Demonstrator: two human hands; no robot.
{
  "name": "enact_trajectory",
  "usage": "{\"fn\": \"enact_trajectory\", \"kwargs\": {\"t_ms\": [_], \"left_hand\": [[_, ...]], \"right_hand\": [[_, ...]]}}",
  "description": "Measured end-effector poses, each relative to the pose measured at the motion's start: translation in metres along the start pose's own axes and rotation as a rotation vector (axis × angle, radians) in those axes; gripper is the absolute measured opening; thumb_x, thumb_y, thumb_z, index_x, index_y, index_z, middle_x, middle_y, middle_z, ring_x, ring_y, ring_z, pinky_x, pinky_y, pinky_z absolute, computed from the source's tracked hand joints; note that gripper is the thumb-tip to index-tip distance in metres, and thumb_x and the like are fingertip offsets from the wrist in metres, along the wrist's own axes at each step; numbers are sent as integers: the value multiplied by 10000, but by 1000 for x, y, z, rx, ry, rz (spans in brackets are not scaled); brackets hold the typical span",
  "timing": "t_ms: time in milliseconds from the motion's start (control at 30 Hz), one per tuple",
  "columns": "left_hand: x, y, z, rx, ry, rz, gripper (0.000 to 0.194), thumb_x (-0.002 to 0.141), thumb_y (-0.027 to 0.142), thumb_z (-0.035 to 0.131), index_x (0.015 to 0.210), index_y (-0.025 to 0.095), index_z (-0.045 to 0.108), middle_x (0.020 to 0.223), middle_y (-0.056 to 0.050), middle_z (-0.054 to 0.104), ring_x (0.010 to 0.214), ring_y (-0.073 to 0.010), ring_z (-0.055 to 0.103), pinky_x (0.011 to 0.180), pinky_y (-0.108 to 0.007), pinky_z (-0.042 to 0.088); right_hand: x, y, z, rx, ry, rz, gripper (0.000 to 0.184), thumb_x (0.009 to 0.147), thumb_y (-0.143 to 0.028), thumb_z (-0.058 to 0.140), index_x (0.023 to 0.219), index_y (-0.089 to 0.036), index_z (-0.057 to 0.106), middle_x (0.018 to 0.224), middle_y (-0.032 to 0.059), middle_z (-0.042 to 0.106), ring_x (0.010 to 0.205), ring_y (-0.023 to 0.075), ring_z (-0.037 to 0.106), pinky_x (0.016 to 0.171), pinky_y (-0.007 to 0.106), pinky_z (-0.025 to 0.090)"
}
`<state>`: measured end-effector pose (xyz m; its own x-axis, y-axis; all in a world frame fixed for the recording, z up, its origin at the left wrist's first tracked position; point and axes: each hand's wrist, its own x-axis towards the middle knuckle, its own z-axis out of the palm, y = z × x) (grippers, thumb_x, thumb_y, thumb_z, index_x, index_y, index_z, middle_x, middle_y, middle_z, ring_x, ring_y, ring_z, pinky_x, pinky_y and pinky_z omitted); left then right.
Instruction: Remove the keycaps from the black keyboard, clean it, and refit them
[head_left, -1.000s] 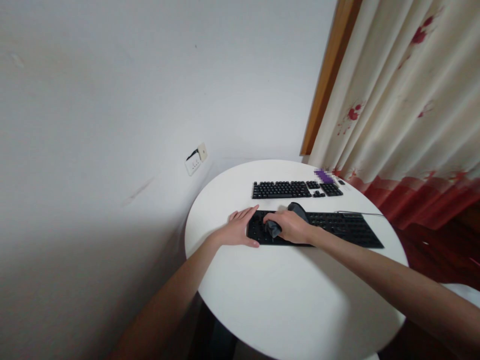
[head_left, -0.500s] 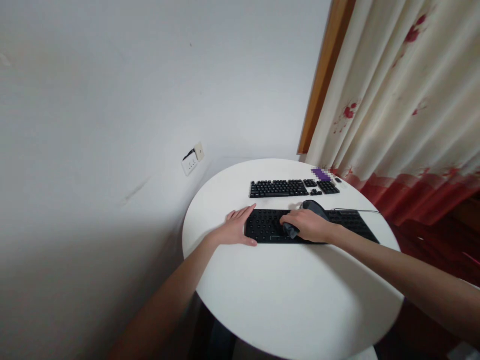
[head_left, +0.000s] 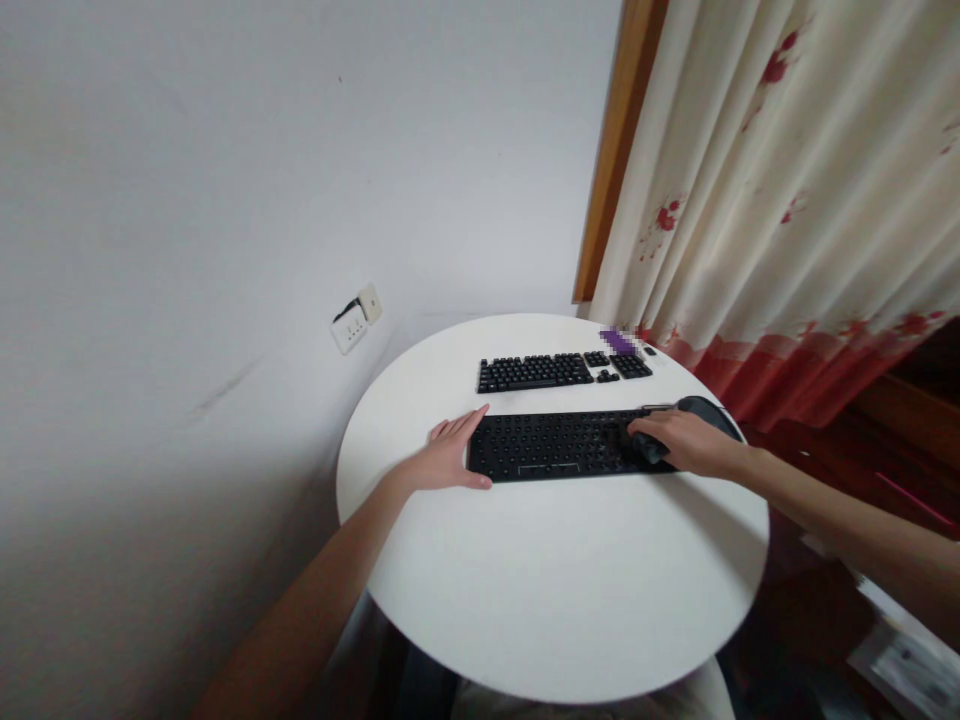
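Note:
A black keyboard base (head_left: 544, 445) with its keycaps off lies lengthwise across the round white table. My left hand (head_left: 448, 458) grips its left end, thumb at the near corner and fingers at the far one. Bunched in my right hand (head_left: 694, 441) is a dark grey cloth (head_left: 649, 448), pressed on the right part of the base. Its loose end sticks out behind my knuckles. The right end of the base is partly hidden by that hand and the cloth.
Black keycaps (head_left: 534, 372) are laid out in keyboard order behind the base. A blurred purple item (head_left: 619, 342) and a small dark piece (head_left: 650, 351) are at the table's far right edge. A wall socket (head_left: 349, 328) is on the left, a curtain (head_left: 720, 220) on the right.
My right hand has slid the cloth rightward along the base, from its middle to its right part. My left hand keeps its hold. The view has turned slightly right.

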<state>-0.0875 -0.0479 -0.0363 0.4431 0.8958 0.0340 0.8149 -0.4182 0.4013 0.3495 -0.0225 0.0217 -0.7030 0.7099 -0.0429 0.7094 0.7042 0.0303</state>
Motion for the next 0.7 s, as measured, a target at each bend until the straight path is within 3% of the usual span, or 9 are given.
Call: {"fn": "enact_trajectory", "kwargs": {"t_ms": [333, 500, 600, 700], "left_hand": [[2, 1, -1, 7, 5, -1, 1241, 647, 638, 751, 1568, 251, 15, 1614, -151, 220, 1473, -366, 223, 1195, -537, 110], [2, 5, -3, 5, 4, -11, 1216, 656, 593, 756, 1565, 255, 23, 1614, -152, 220, 1473, -370, 222, 1192, -550, 108], [1, 6, -4, 5, 5, -9, 1203, 668, 579, 751, 1563, 262, 14, 1615, -155, 216, 1472, -372, 221, 1189, -558, 102], [1, 4, -3, 4, 7, -3, 1209, 668, 596, 745, 1563, 267, 2, 1617, -152, 209, 1473, -364, 223, 1191, -553, 100]], "right_hand": [[-40, 53, -10, -60, -90, 249, 417, 733, -31, 507, 1082, -216, 641, 963, 85, 725, 888, 226, 684, 729, 283, 434], [-40, 58, -19, -20, 14, 348, 386, 778, -106, 512, 1127, -236, 614, 956, 61, 729, 838, 216, 690, 699, 272, 435], [-33, 47, -14, 9, 65, 318, 440, 750, -99, 538, 1159, -241, 614, 1031, 57, 729, 890, 217, 688, 755, 273, 453], [-27, 35, -7, 20, 50, 177, 477, 743, -50, 520, 1167, -239, 628, 1089, 63, 720, 966, 213, 676, 829, 275, 453]]}}
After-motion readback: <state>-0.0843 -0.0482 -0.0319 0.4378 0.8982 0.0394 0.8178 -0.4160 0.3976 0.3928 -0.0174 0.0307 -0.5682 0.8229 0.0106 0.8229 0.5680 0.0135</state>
